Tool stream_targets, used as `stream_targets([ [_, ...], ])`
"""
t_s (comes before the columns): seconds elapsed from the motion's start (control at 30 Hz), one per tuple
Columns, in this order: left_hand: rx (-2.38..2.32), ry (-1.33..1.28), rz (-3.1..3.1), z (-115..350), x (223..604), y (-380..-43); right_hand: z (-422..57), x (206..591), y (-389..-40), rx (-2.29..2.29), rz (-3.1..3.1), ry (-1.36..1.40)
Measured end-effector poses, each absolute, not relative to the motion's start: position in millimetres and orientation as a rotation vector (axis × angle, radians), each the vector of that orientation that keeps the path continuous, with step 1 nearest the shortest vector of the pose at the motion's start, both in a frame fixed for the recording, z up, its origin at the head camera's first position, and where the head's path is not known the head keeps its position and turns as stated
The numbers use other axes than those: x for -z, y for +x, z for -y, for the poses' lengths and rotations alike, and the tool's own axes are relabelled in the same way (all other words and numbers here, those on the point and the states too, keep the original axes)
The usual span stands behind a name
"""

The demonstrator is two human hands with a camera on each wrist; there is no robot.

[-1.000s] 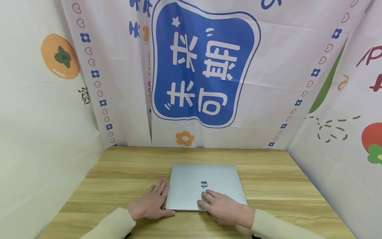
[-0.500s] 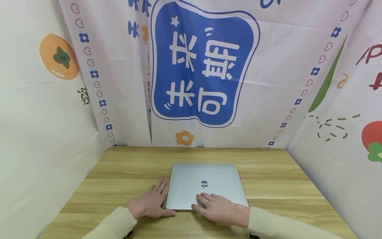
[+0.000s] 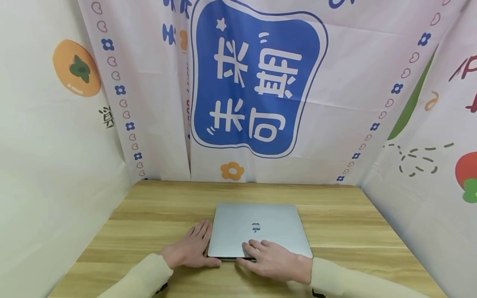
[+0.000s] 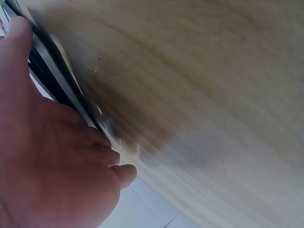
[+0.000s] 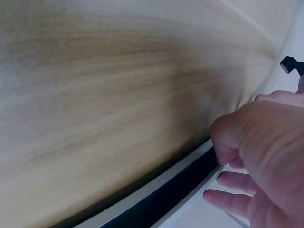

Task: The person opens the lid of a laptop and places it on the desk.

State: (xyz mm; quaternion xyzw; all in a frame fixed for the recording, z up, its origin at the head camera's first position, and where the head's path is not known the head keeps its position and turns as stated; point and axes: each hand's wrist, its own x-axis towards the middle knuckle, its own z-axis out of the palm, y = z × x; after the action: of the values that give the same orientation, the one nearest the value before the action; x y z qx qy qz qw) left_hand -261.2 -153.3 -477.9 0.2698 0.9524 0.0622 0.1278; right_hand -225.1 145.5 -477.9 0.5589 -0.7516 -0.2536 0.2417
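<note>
A silver laptop point(image 3: 231, 223) lies on the wooden table point(image 3: 164, 207), its lid raised slightly at the front edge, where a dark gap shows. The right hand point(image 3: 273, 260) pinches this edge, fingers on top of the lid and thumb at the gap. From the right wrist view, the thumb point(image 5: 225, 137) sits at the dark opening between lid point(image 5: 190, 202) and base. My left hand point(image 3: 190, 248) lies along the laptop's left side with fingers straight, its thumb at the front left corner. The left wrist view shows that hand point(image 4: 52, 161) against the laptop's edge point(image 4: 61, 78).
A white printed cloth point(image 3: 335, 103) hangs behind the table, with a blue panel point(image 3: 257, 82) on it. More white cloth point(image 3: 56, 157) closes in the left side and the right side point(image 3: 421, 198). Bare wood point(image 3: 335, 219) surrounds the laptop.
The laptop's lid has lifted a little at the front, opening a dark gap. My right hand has slid slightly left, its thumb now at the front edge. The left hand stays in place.
</note>
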Motion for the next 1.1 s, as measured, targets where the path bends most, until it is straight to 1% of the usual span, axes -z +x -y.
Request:
stream_targets([
  [0.4,-0.164,0.794,-2.785,152,478,-261,-148,474,-228,0.707,1.995,1.553],
  [0.73,-0.218,0.828,-2.784,153,480,-265,-151,472,-232,0.812,1.897,1.611],
  [0.87,-0.248,0.868,-2.773,154,481,-268,-155,470,-236,0.86,1.894,1.647],
  [1.1,-0.214,0.905,-2.776,157,484,-273,-170,470,-240,0.884,1.824,1.619],
])
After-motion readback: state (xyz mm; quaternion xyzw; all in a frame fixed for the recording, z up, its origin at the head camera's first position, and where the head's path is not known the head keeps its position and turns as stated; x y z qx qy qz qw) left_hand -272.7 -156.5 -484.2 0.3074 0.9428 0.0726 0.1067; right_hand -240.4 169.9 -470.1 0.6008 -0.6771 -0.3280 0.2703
